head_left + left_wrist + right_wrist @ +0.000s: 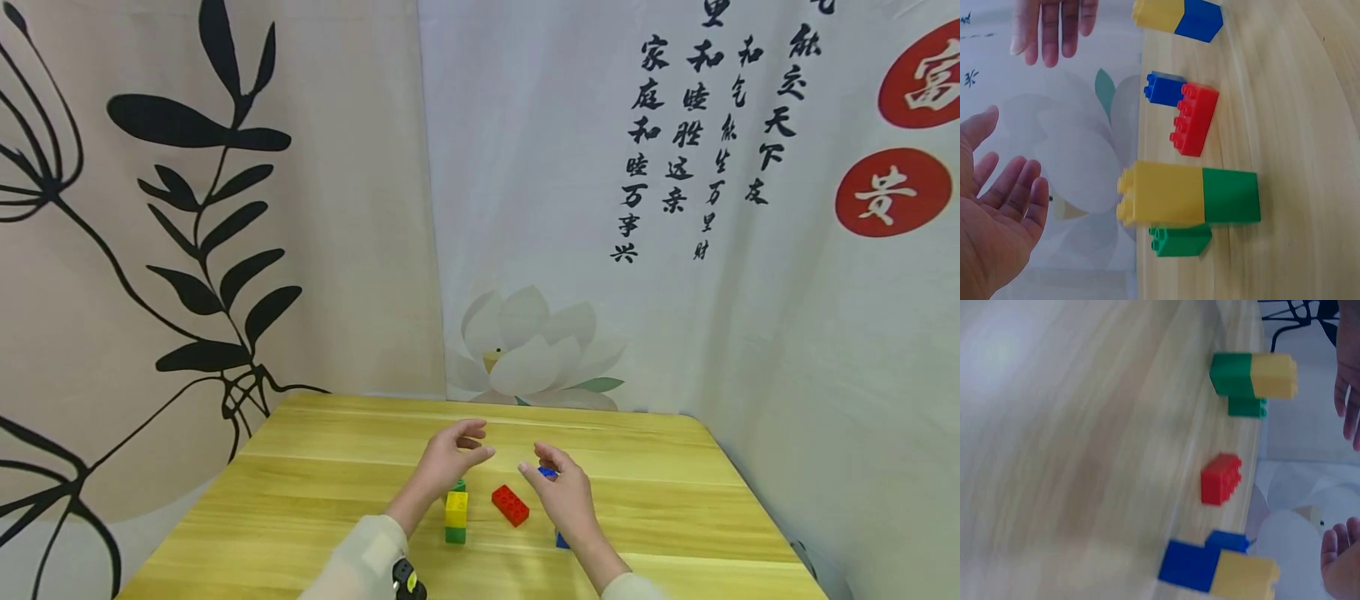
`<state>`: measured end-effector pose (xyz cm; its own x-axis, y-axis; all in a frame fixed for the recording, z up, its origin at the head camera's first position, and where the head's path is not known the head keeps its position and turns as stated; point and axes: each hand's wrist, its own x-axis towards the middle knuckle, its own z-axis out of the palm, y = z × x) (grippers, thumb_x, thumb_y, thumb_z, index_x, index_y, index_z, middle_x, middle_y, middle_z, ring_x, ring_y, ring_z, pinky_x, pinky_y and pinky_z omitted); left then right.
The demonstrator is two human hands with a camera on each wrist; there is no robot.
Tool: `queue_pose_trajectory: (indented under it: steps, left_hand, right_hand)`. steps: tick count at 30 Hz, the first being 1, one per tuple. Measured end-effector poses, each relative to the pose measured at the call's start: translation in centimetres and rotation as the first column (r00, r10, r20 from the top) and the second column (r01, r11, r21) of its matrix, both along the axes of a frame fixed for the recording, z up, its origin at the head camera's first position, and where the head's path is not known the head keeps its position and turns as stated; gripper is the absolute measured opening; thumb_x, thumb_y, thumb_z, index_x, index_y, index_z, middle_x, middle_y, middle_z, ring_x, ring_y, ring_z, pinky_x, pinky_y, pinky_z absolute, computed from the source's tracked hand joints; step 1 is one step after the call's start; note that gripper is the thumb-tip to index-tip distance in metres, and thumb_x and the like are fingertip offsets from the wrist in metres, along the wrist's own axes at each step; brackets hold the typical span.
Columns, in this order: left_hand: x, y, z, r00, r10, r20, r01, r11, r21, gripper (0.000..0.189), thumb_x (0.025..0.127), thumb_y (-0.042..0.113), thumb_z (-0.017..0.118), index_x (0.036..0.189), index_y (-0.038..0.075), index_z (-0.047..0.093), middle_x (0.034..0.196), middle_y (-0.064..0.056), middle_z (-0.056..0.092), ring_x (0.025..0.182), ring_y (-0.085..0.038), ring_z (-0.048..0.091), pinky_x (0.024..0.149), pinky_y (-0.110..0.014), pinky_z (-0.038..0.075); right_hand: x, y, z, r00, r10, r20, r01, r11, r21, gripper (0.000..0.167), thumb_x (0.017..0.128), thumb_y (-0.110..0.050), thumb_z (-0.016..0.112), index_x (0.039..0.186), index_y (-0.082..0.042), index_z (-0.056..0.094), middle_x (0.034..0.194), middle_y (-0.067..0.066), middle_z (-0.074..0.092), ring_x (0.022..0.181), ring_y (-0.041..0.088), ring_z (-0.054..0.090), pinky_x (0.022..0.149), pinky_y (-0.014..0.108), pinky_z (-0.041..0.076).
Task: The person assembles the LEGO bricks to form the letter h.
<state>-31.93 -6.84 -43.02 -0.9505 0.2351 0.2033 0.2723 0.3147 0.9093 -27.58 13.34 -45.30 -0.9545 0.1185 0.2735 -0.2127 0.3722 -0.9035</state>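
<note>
Both bare hands hover above the table, holding nothing. My left hand (450, 457) is over the left stack, a yellow block (457, 507) on a green block (455, 535); its fingers are loosely bent. Another green block (1182, 240) stands beside that stack. My right hand (562, 493), fingers relaxed, floats above the right stack, a yellow block (1163, 14) on a blue block (1200, 20), which it mostly hides in the head view. Between the stacks lies a red studded block (511, 506). A separate blue block (1166, 89) shows partly behind my right hand.
The wooden table (337, 467) carries all the blocks. Behind it hangs a curtain (360, 208) printed with dark plants, a pale flower and characters. A dark device (407, 580) is strapped at my left wrist.
</note>
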Motion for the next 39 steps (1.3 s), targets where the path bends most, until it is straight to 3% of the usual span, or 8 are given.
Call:
queue_pose_trajectory:
  steps: [7, 17, 24, 30, 39]
  left_hand:
    - [-0.2, -1.3, -0.7, 0.999, 0.043, 0.011, -0.043, 0.999, 0.004, 0.048, 0.093, 0.024, 0.072, 0.137, 0.011, 0.057, 0.126, -0.011, 0.062, 0.110, -0.028, 0.059, 0.089, -0.042, 0.053]
    - [0.0, -3.2, -2.0, 0.997, 0.081, 0.004, -0.081, 0.997, 0.006, 0.051, 0.092, 0.028, 0.073, 0.135, 0.006, 0.058, 0.123, -0.012, 0.063, 0.107, -0.027, 0.060, 0.087, -0.040, 0.053]
    - [0.4, -4.1, -3.0, 0.995, 0.094, 0.015, -0.094, 0.995, 0.021, 0.049, 0.092, 0.026, 0.073, 0.134, 0.005, 0.058, 0.121, -0.012, 0.064, 0.106, -0.027, 0.060, 0.088, -0.041, 0.053]
    - [0.7, -4.5, -3.8, 0.994, 0.106, 0.030, -0.107, 0.994, 0.016, 0.050, 0.092, 0.027, 0.073, 0.134, 0.004, 0.058, 0.123, -0.013, 0.063, 0.107, -0.026, 0.060, 0.088, -0.041, 0.053]
    - [1.0, -5.1, -5.0, 0.993, 0.103, 0.058, -0.104, 0.994, 0.029, 0.050, 0.093, 0.023, 0.071, 0.135, 0.001, 0.056, 0.124, -0.017, 0.062, 0.107, -0.028, 0.061, 0.086, -0.039, 0.054]
  right_hand:
    - [0.5, -2.6, -1.4, 1.000, -0.001, 0.023, 0.001, 1.000, 0.000, 0.053, 0.090, -0.031, 0.075, 0.132, -0.002, 0.060, 0.127, 0.015, 0.062, 0.116, 0.033, 0.057, 0.096, 0.049, 0.049]
    - [0.3, -5.0, -4.7, 0.980, -0.180, 0.085, 0.180, 0.984, 0.007, 0.051, 0.084, -0.023, 0.081, 0.125, 0.003, 0.064, 0.118, 0.016, 0.065, 0.107, 0.034, 0.061, 0.086, 0.045, 0.054]
    - [0.5, -5.5, -6.6, 0.965, -0.244, 0.100, 0.239, 0.969, 0.059, 0.051, 0.084, -0.016, 0.081, 0.126, 0.005, 0.062, 0.119, 0.021, 0.064, 0.104, 0.034, 0.063, 0.083, 0.046, 0.054]
    - [0.6, -5.6, -7.5, 0.952, -0.300, 0.067, 0.292, 0.951, 0.105, 0.050, 0.082, -0.016, 0.082, 0.123, 0.004, 0.064, 0.114, 0.020, 0.065, 0.101, 0.035, 0.062, 0.087, 0.051, 0.050]
    - [0.5, -5.6, -8.4, 0.940, -0.327, 0.100, 0.314, 0.941, 0.126, 0.053, 0.082, -0.016, 0.082, 0.125, 0.005, 0.062, 0.121, 0.023, 0.059, 0.112, 0.041, 0.056, 0.095, 0.055, 0.044]
